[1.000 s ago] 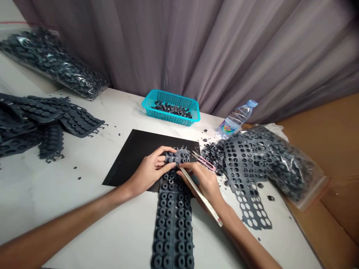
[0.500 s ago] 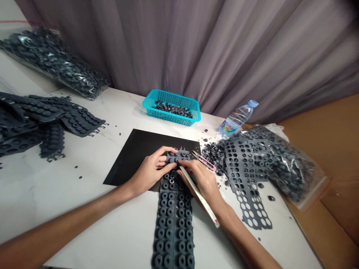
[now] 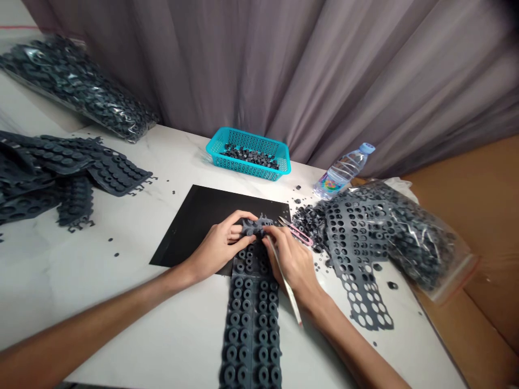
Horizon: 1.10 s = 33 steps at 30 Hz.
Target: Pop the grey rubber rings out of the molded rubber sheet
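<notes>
Dark rubber strip (image 3: 250,324), studded with rings, is laid from 6 o'clock up the counter (image 3: 162,335), its far end raised over a black mat (image 3: 190,227). Clock taken about that end: it is pinched between thumb and fingers by the left hand (image 3: 222,237) at 9 o'clock. A slim white tool (image 3: 288,289) is grasped in the right hand's (image 3: 295,262) grip at 4 o'clock; its tip is hidden. Pink-handled snips (image 3: 300,235) are noted at 3 o'clock, turquoise basket (image 3: 247,169) at 12, bottle (image 3: 344,170) at 2, filled plastic bag (image 3: 77,89) at 10.
</notes>
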Each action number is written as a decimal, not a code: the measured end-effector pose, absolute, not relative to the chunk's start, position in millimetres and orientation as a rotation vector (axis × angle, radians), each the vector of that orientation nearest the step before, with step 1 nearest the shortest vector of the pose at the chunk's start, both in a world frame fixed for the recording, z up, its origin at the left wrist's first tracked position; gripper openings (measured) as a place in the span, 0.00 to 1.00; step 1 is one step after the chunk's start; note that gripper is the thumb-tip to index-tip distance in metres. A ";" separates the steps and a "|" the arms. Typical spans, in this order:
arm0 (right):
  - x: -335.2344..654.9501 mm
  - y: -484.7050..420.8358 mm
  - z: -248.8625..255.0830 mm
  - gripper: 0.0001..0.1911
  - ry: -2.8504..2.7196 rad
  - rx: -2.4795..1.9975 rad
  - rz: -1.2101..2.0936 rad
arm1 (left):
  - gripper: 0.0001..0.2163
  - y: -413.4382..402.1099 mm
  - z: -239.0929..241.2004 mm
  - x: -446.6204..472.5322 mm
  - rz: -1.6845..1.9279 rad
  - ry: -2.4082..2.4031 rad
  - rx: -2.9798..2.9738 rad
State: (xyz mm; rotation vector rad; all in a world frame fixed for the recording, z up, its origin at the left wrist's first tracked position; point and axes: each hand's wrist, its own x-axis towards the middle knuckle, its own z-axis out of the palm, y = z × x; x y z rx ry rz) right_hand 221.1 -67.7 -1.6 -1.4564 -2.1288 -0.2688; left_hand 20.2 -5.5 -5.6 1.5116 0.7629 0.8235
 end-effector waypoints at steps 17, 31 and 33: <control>232.3 -71.3 10.7 0.08 -1.983 -1.341 0.140 | 0.23 -8.0 -1.1 13.6 0.710 0.656 1.260; 224.5 -65.6 10.9 0.08 -2.196 -1.157 -0.100 | 0.06 -7.9 1.1 18.2 0.730 0.560 1.307; 224.3 -65.3 8.3 0.08 -2.190 -1.161 -0.102 | 0.06 -7.6 0.1 18.2 0.738 0.571 1.329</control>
